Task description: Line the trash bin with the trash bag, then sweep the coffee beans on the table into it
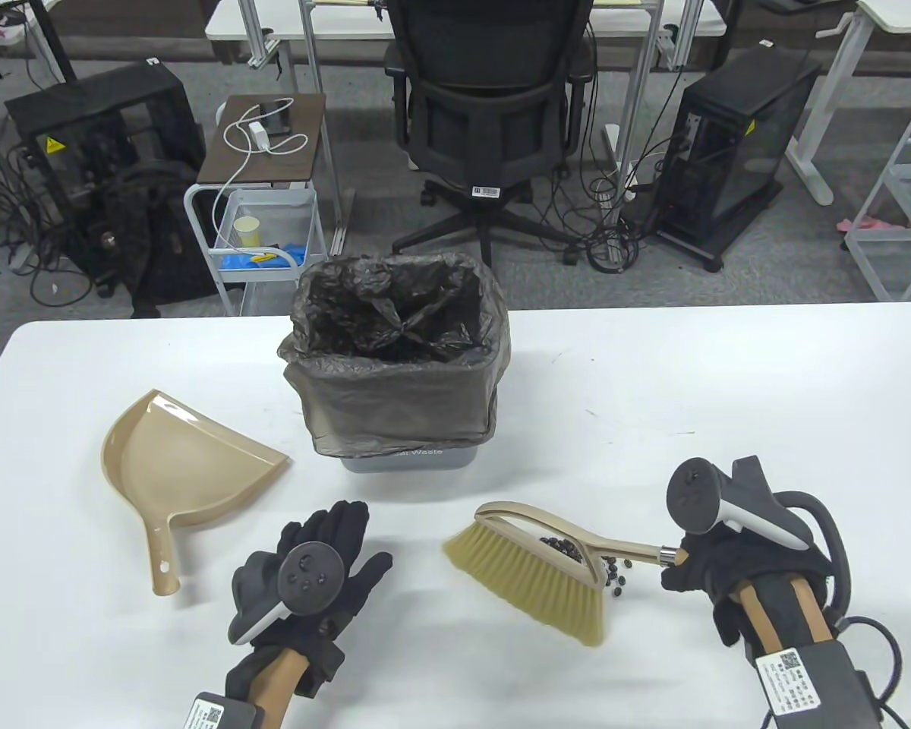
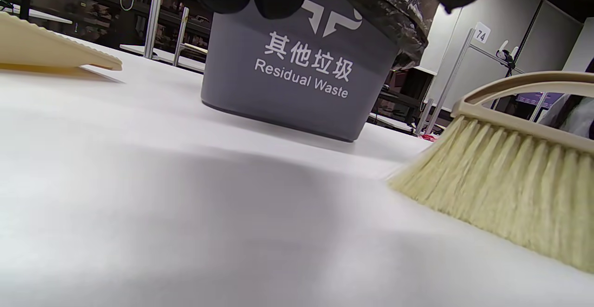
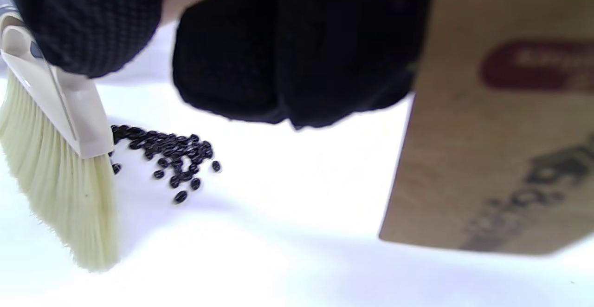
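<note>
The right hand (image 1: 702, 566) holds the brush (image 1: 535, 573) by its handle, bristles lying just left of the coffee beans (image 1: 615, 573). The dustpan (image 1: 178, 467), far left of the beans, lies nearer the flat, empty left hand (image 1: 323, 566).

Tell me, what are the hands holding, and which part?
The right hand grips the brush by the end of its handle. The left hand holds nothing; its fingers lie flat on the table.

Glossy beige plastic dustpan (image 1: 182, 463), crinkled thin plastic bag (image 1: 395, 326) (slightly shiny), matt grey plastic bin (image 2: 297, 84), soft pale brush bristles (image 1: 531, 585)
</note>
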### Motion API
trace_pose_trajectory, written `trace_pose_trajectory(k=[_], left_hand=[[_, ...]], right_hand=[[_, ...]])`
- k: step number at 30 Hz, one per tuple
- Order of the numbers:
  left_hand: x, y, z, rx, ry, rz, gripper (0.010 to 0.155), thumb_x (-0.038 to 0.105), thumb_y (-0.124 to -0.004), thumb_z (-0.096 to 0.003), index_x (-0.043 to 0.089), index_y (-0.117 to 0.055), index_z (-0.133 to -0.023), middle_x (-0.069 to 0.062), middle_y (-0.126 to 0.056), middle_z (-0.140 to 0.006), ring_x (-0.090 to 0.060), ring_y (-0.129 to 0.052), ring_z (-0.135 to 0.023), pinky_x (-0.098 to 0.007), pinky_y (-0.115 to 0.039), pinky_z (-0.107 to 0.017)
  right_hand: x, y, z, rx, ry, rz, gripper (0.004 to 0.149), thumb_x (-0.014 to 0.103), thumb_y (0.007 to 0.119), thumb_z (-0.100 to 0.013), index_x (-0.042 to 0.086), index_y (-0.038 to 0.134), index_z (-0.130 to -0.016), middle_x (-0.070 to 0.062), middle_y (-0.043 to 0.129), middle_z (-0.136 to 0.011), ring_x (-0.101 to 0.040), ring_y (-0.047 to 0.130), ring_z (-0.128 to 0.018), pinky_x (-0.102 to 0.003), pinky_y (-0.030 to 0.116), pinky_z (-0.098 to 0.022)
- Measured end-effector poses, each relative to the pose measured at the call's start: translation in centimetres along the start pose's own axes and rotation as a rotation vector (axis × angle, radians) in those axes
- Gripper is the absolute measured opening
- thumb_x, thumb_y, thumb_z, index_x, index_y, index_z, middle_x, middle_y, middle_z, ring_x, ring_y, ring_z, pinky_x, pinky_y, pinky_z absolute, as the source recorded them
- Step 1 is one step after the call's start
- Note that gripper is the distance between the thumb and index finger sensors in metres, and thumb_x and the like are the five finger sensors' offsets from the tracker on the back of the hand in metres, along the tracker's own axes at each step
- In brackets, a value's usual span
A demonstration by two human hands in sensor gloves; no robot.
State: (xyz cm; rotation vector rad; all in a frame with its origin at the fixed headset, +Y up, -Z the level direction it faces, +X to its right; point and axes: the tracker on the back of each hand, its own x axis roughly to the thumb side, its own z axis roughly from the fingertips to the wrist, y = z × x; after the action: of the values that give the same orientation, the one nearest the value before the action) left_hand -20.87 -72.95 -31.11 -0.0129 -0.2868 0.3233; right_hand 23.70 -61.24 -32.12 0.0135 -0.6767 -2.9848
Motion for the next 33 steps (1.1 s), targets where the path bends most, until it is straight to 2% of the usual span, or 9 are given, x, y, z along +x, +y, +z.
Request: trace_pose_trajectory(k=[13,18,21,26,28,29,33], left_hand=[[-0.5,-0.3,-0.1,-0.015,0.024,0.004,0.075,0.059,-0.064,-0.0599,0.016,-0.042,-0.116,-0.015,-0.053,-0.123,-0.042,-0.054,-0.110,-0.068,-0.035,-0.079],[-0.2,-0.4,-0.2,-0.022,0.019,-0.010,0.075,0.060,-0.064,-0.0599,0.016,-0.042,-0.116,-0.015,-0.053,-0.123,-0.042,-0.054,-0.110,-0.068,-0.035,-0.079],[-0.1,-0.5,-0.1,-0.022,0.014,-0.014,0.075,0.060,-0.064,-0.0598,0.016,-0.042,-0.116,-0.015,-0.053,-0.123,-0.042,-0.054,-0.110,-0.068,-0.035,-0.079],[0.0,-0.6,-0.2,-0.027,0.010,-0.020,0.075,0.060,-0.064,-0.0598,0.016,-0.042,-0.116,-0.015,-0.053,-0.123,-0.042,-0.054,-0.110,-0.068,-0.035,-0.079],[0.1,-0.6,-0.2,-0.029,0.010,-0.022,0.075,0.060,-0.064,-0.0598,0.016,-0.042,-0.116,-0.015,-0.053,-0.123,-0.042,-0.054,-0.110,-0.068,-0.035,-0.079],[0.1,-0.6,-0.2,-0.029,0.010,-0.023,0.075,0.060,-0.064,-0.0598,0.016,-0.042,-0.116,-0.015,-0.053,-0.123,-0.042,-0.054,-0.110,-0.068,-0.035,-0.079],[0.2,-0.6,-0.1,-0.030,0.008,-0.025,0.075,0.060,-0.064,-0.0599,0.015,-0.042,-0.116,-0.015,-0.053,-0.123,-0.042,-0.054,-0.110,-0.068,-0.035,-0.079]], right_hand=[[-5.8,-0.6,-1.4,-0.035,0.148,-0.052,0.056,0.057,0.086,-0.032,0.019,0.090,-0.072,0.003,0.104,-0.039,-0.026,0.100,-0.014,-0.049,0.082,-0.031],[-7.5,-0.5,-1.0,-0.080,0.161,-0.066,0.055,0.056,0.086,-0.031,0.018,0.091,-0.072,0.002,0.104,-0.039,-0.027,0.099,-0.015,-0.050,0.081,-0.032],[-7.6,-1.0,0.1,-0.121,0.117,-0.064,0.055,0.055,0.088,-0.030,0.018,0.092,-0.071,0.002,0.104,-0.038,-0.027,0.099,-0.015,-0.049,0.081,-0.033],[-6.7,-2.8,2.7,-0.331,0.024,0.005,0.054,0.054,0.089,-0.029,0.019,0.092,-0.070,0.003,0.104,-0.037,-0.028,0.099,-0.016,-0.049,0.081,-0.033],[-5.8,-3.1,3.4,-0.474,-0.007,0.070,0.054,0.054,0.089,-0.029,0.020,0.091,-0.071,0.003,0.104,-0.040,-0.028,0.099,-0.019,-0.049,0.080,-0.036],[-5.0,-3.1,3.4,-0.553,-0.014,0.121,0.053,0.053,0.089,-0.029,0.021,0.091,-0.071,0.004,0.104,-0.040,-0.028,0.099,-0.020,-0.049,0.080,-0.037],[-2.1,-1.9,2.6,-0.671,0.011,0.346,0.052,0.051,0.088,-0.032,0.024,0.086,-0.076,0.006,0.101,-0.047,-0.026,0.099,-0.028,-0.049,0.079,-0.043]])
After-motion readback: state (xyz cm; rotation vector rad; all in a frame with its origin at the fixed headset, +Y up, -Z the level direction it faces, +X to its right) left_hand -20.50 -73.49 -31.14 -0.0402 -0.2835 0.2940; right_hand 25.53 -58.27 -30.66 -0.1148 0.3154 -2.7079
